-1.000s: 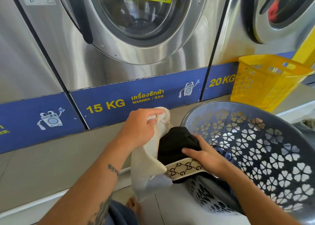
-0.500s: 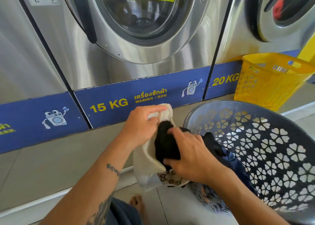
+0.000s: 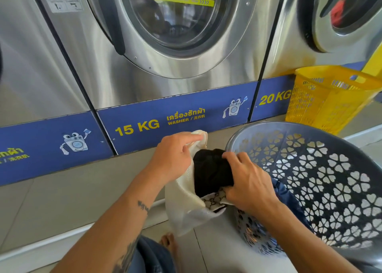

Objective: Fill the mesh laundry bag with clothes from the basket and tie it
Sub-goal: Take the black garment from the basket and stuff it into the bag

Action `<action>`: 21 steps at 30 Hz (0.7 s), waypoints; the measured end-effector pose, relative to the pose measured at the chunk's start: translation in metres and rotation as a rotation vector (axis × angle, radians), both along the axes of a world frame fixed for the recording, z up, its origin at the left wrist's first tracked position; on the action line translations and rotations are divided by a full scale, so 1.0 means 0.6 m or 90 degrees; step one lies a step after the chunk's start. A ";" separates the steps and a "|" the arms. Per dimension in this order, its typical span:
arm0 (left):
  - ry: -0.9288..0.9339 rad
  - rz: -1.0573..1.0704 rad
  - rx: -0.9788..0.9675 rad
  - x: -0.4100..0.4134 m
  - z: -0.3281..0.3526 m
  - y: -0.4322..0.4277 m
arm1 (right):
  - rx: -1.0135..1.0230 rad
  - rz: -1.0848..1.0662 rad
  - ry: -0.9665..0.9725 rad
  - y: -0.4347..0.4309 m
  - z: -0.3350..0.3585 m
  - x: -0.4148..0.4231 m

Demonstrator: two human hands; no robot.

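Observation:
A cream mesh laundry bag [image 3: 182, 202] hangs open in front of me, low in the middle. My left hand [image 3: 173, 155] grips its upper rim and holds the mouth up. My right hand [image 3: 246, 181] grips a black garment [image 3: 210, 171] with a cream patterned waistband [image 3: 215, 199] and presses it into the bag's mouth. Just to the right stands the tilted grey basket [image 3: 322, 169] with flower-shaped holes. Dark blue cloth [image 3: 289, 200] lies in it under my right forearm.
Steel washing machines [image 3: 165, 45] with blue 15 KG and 20 KG strips stand on a raised tiled step behind the bag. A yellow plastic basket [image 3: 328, 99] sits on that step at the right. My bare foot [image 3: 169, 243] is on the floor below the bag.
My right hand has pushed the black garment from the basket's edge deeper into the bag; the waistband now sits at the bag's lower lip. My left hand keeps its grip on the rim.

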State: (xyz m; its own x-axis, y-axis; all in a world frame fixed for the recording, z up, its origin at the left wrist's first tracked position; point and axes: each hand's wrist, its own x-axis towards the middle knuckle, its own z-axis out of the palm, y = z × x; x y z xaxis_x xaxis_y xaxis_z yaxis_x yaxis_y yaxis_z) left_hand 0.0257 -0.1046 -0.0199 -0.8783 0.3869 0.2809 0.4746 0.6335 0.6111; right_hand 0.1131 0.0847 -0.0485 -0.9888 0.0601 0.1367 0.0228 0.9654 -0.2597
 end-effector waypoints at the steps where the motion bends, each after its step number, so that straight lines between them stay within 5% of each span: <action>1: 0.009 -0.007 -0.008 0.007 0.000 -0.002 | -0.035 -0.013 0.035 -0.002 0.008 0.001; 6: 0.092 -0.044 0.045 0.054 0.013 -0.002 | -0.191 -0.042 0.124 -0.044 0.046 0.009; 11: 0.038 0.007 0.097 0.085 0.014 -0.046 | -0.262 0.163 0.057 -0.101 0.013 0.026; 17: -0.062 0.026 0.142 0.115 -0.006 -0.087 | -0.020 0.345 -0.086 -0.144 -0.052 0.023; 21: -0.073 0.042 0.167 0.115 -0.019 -0.111 | 0.017 0.303 -0.087 -0.134 -0.051 0.023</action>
State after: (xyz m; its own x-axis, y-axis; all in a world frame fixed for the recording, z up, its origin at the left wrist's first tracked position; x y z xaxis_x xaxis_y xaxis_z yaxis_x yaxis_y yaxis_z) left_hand 0.0946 -0.1713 -0.0313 -0.9307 0.2556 0.2617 0.3566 0.4738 0.8052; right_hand 0.1268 0.0042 -0.0792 -0.9148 -0.4040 -0.0001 -0.3900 0.8833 -0.2601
